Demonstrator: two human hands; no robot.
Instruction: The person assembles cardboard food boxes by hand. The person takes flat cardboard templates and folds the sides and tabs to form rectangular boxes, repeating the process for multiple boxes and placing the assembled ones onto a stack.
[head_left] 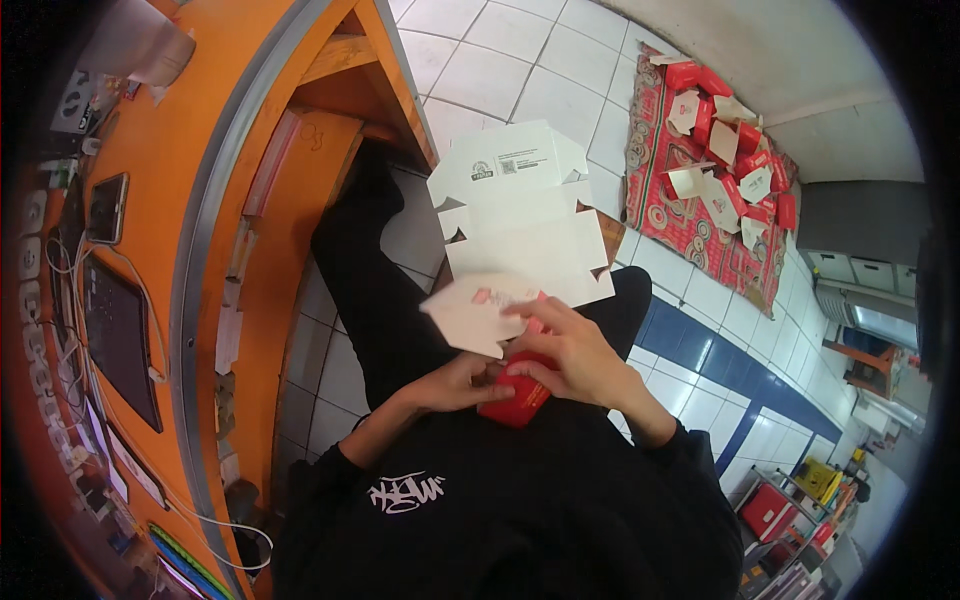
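Note:
A small red cardboard box (pixel 516 402) with a white inner side is held at my lap between both hands. Its white flap (pixel 468 318) stands up, slightly blurred, pointing away from me. My left hand (pixel 457 384) grips the box's left side, fingers curled against it. My right hand (pixel 575 355) is closed round the right side, thumb on the red face and fingers at the base of the flap. Just beyond, flat white box blanks (pixel 525 220) with cut notches lie across my legs, small dark print near their far edge.
An orange desk (pixel 225 130) runs along my left, with a phone (pixel 107 208), a dark tablet (pixel 120 340) and white cables on it. Several folded red boxes (pixel 725 150) lie piled on a patterned red mat (pixel 700 230) at the far right. A loaded rack (pixel 790 500) stands at the lower right.

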